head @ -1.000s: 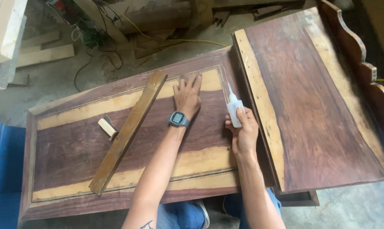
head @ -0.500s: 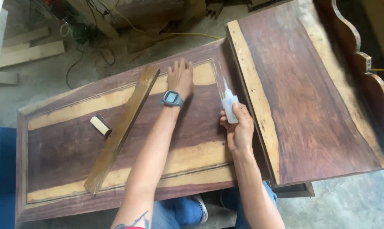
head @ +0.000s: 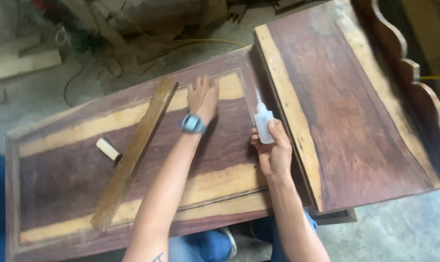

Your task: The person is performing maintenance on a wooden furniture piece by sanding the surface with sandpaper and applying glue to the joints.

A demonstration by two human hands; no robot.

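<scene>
My left hand [head: 203, 97] lies flat, fingers apart, on a dark and pale wooden panel [head: 74, 170], near its far edge; a grey watch is on that wrist. My right hand [head: 273, 153] grips a small white squeeze bottle [head: 263, 123] with a long thin nozzle pointing away from me, at the panel's right end next to the edge of a second, raised wooden board [head: 356, 106].
A long wooden slat [head: 132, 155] lies diagonally across the panel, with a small pale block [head: 108, 149] to its left. A scalloped wooden rail [head: 414, 68] borders the raised board at right. Planks, cables and scrap wood litter the concrete floor [head: 45, 92] beyond.
The view has drifted so everything sits slightly lower and left. My left hand has slid a little left along the panel's far edge. The bottle stays in my right hand.
</scene>
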